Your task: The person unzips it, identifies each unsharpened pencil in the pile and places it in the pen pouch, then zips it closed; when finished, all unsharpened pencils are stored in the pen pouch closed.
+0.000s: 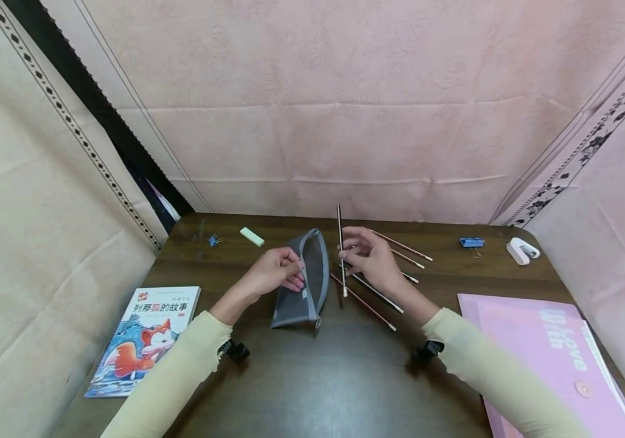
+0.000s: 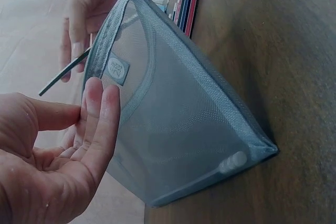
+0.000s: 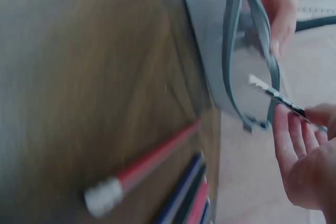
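A grey mesh zip pouch (image 1: 289,308) stands with its mouth open in the middle of the table. My left hand (image 1: 278,272) pinches the near side of its rim between thumb and fingers. Through the mesh, the left wrist view shows a slim rod with a pale rounded end (image 2: 233,162) along the bottom. My right hand (image 1: 373,258) holds a dark pencil (image 1: 339,222), tilted, with its pale end close to the pouch mouth in the right wrist view. Several pencils, among them a red one (image 3: 157,156), lie on the table below and beside this hand.
A picture book (image 1: 145,347) lies at left and a pink folder (image 1: 558,365) at right. Toward the back are a pale green eraser (image 1: 252,236), a small blue clip (image 1: 214,240), a blue binder clip (image 1: 471,243) and a white gadget (image 1: 521,250). Cloth hangs behind the table (image 1: 334,377).
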Action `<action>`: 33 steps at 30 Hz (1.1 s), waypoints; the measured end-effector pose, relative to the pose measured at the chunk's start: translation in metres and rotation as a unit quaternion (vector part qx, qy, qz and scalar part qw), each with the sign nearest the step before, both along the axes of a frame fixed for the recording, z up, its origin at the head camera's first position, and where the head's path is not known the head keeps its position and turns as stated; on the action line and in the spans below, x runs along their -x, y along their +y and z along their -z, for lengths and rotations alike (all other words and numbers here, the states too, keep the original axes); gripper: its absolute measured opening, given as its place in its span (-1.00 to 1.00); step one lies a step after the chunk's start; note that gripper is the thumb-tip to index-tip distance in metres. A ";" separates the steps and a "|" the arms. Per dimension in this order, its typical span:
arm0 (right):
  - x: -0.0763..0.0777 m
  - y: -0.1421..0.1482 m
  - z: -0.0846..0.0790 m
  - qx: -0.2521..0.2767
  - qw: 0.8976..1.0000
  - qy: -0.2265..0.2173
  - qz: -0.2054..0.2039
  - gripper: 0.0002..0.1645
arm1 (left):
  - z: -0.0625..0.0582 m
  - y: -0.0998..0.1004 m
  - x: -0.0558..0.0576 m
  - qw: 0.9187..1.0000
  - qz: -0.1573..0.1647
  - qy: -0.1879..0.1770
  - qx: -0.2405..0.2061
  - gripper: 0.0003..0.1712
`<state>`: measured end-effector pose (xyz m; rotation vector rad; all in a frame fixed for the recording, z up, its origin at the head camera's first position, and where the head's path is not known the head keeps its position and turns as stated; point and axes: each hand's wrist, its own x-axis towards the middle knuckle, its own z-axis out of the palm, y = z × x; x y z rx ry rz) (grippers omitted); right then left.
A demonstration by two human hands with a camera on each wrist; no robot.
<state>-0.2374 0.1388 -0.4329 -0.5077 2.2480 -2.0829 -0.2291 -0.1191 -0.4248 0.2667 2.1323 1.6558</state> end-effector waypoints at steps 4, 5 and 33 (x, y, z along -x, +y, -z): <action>-0.007 -0.015 0.004 0.084 0.994 -0.071 0.007 -0.39 | 0.000 0.001 -0.001 1.000 -0.003 -0.004 0.000 -0.77; -0.009 -0.018 0.006 0.095 0.992 -0.079 0.013 -0.38 | 0.000 0.002 -0.001 1.000 -0.003 -0.004 0.000 -0.78; -0.016 -0.058 0.022 -0.069 0.983 -0.159 0.056 -0.46 | -0.001 0.006 -0.001 1.000 -0.002 0.001 -0.016 -0.79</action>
